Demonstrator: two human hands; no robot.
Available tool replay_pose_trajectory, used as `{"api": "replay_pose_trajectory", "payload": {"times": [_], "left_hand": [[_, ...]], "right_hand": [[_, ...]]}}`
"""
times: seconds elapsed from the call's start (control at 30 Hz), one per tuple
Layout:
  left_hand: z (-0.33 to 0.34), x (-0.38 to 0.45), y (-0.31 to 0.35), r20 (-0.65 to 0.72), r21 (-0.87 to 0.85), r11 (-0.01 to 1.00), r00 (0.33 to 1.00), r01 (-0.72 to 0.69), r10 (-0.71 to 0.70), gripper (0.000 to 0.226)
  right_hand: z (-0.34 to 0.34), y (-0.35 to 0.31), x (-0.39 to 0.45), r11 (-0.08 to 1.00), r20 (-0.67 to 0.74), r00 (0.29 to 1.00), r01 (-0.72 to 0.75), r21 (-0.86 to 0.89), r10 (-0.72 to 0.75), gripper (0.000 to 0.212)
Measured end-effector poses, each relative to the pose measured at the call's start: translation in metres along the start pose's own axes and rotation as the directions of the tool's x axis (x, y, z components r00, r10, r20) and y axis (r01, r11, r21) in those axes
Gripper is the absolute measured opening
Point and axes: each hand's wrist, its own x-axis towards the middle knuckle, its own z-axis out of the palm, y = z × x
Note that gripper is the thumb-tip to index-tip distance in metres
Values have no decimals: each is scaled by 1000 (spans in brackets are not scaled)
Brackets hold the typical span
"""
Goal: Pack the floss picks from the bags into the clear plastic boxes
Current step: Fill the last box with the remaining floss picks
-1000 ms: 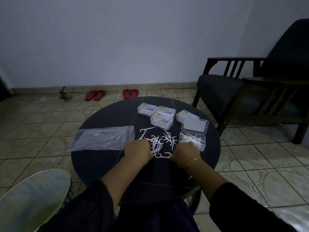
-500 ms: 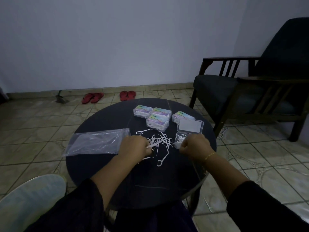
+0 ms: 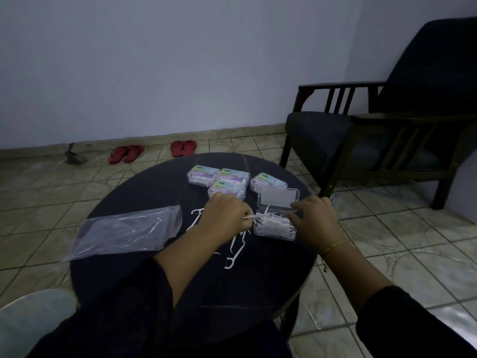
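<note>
An open clear plastic box (image 3: 274, 226) holding white floss picks sits right of centre on the round black table (image 3: 144, 280), its lid (image 3: 280, 200) tipped back. My left hand (image 3: 225, 215) pinches a floss pick whose tip reaches the box's left rim. My right hand (image 3: 313, 219) is at the box's right end with curled fingers; what it holds is hidden. Loose floss picks (image 3: 233, 254) lie on the table below my left hand. An almost empty clear bag (image 3: 126, 232) lies at the left.
Several closed filled boxes (image 3: 227, 178) stand at the table's far side. A dark wooden armchair (image 3: 374, 135) is at the right. One floss pick (image 3: 313, 317) lies on the tiled floor beside the table. Red sandals (image 3: 154, 151) are by the wall.
My left hand has moved right and forward with a pick to the open box. My right hand has gone from the loose pile to the box's right end.
</note>
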Motion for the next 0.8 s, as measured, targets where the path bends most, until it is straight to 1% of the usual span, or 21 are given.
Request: {"api": "replay_pose_trajectory", "payload": {"times": [0.1, 0.17, 0.27, 0.33, 0.4, 0.47, 0.53, 0.6, 0.67, 0.73, 0.8], "left_hand": [[6, 16, 12, 12, -24, 998, 998, -56, 56, 20], [13, 25, 17, 34, -39, 996, 996, -83, 85, 22], [24, 32, 19, 72, -25, 993, 991, -115, 117, 30], [29, 32, 17, 87, -12, 994, 990, -113, 113, 40], [33, 28, 15, 70, -51, 996, 995, -70, 74, 48], [37, 22, 11, 32, -140, 990, 999, -4, 8, 52], [40, 15, 8, 18, -245, 967, 997, 72, -70, 52], [43, 9, 7, 52, -348, 925, 988, 155, -146, 48], [46, 5, 8, 102, -420, 882, 977, 211, -186, 44], [48, 3, 10, 121, -453, 865, 976, 216, -181, 41], [49, 4, 12, 105, -451, 870, 980, 200, -170, 36]], "right_hand": [[3, 10, 0, 998, -24, 999, -34, 47, 36, 35], [4, 15, 1, 997, -13, 999, -36, 61, 36, 34], [10, 21, 3, 997, 46, 999, -21, 68, 18, 31], [13, 21, 3, 995, 43, 999, -37, 91, 34, 25], [15, 17, 3, 995, 51, 997, -59, 79, 55, 30], [16, 12, 4, 997, 99, 992, -78, 23, 76, 36], [23, 9, 9, 996, 136, 987, -81, -37, 85, 42], [30, 8, 16, 992, 179, 978, -91, -91, 106, 52], [35, 5, 19, 988, 235, 967, -68, -137, 99, 61], [37, 4, 20, 989, 273, 959, -44, -138, 81, 59], [36, 3, 18, 995, 296, 952, -52, -90, 76, 52]]}}
